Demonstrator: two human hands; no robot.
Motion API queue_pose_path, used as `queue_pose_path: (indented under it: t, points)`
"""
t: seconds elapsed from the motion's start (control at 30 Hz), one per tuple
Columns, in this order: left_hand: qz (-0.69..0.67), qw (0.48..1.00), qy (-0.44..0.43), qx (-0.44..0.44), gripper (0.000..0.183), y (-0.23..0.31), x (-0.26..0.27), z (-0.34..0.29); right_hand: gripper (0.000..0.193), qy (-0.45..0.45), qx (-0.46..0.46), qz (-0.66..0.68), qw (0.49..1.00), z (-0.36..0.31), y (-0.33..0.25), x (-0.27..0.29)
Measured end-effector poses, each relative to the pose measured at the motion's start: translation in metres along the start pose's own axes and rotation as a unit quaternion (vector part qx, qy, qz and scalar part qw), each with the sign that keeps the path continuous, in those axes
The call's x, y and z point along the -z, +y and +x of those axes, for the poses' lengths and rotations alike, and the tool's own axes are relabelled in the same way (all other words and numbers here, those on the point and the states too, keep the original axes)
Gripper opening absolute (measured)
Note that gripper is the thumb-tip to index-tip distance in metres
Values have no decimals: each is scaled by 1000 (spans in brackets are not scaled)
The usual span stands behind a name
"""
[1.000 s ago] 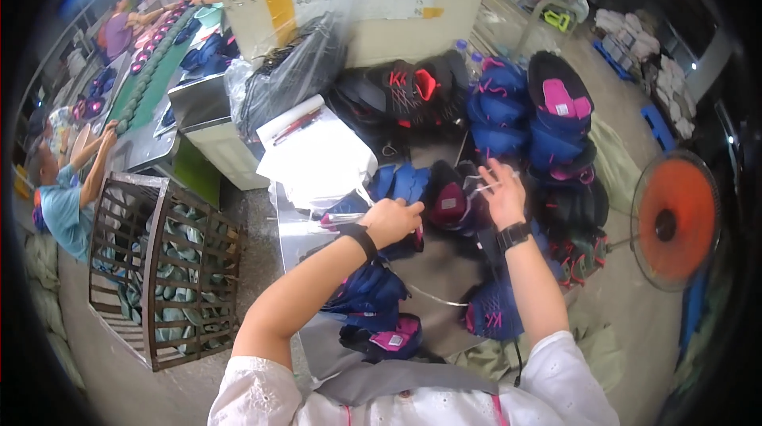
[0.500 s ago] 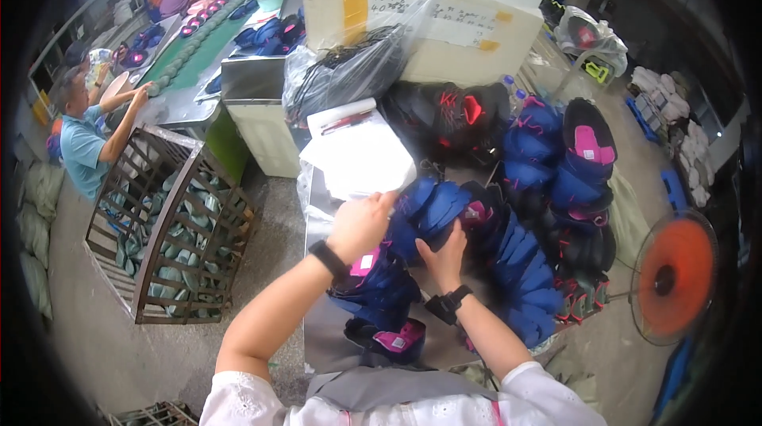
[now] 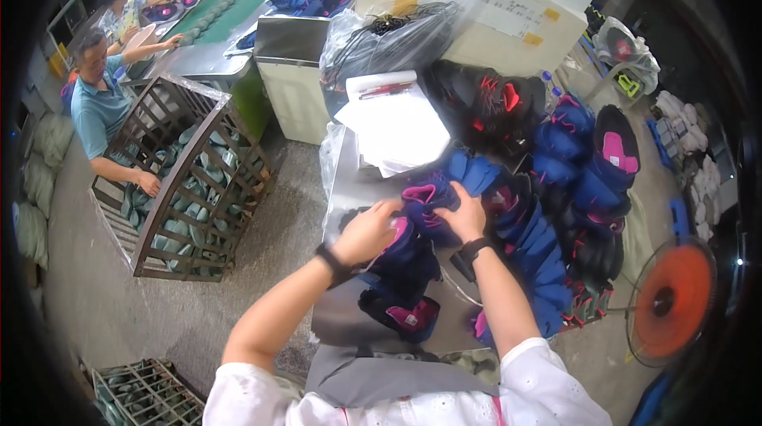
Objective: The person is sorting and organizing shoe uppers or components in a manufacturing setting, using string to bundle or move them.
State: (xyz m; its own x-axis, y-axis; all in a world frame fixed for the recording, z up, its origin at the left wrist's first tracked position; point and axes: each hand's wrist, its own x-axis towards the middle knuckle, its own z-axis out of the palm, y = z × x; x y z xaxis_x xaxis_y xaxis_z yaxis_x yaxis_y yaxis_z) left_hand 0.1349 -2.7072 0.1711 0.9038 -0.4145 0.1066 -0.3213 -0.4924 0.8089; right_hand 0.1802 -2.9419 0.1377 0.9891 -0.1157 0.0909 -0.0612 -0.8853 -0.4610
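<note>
- Dark blue shoe (image 3: 421, 197): pink trim and lacing, just nearer the body than the white papers (image 3: 397, 136).
- Metal table (image 3: 341, 319): its left edge runs left of the papers, grey floor (image 3: 298, 188) beyond; bare tabletop shows nearer the body than the papers.
- Overlapping blue shoes (image 3: 540, 255), right of the papers and nearer the body, narrow the room there.
- Right hand (image 3: 464, 217), nearer than the papers, pinches the dark blue shoe's right side; the shoe lies between both hands.
- Left hand (image 3: 367, 235), left of that: curled; its hold cannot be told.
</note>
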Motion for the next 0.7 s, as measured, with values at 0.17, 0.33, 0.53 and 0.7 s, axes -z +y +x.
queue_pose_path:
  t: [0.17,0.33,0.53,0.7]
  points:
    - [64,955,-171,232,38,15,9,-143,59,-32,84,61,994,14,28,2]
    - [-209,916,-143,311,89,-18,-98,-214,52,0,152,89,984,-19,37,4]
    - [-466,769,18,437,64,-1,-113,-171,46,54,191,87,976,-71,12,56]
    - [-569,688,112,437,32,7,-113,-158,51,86,488,2,868,-34,-44,65]
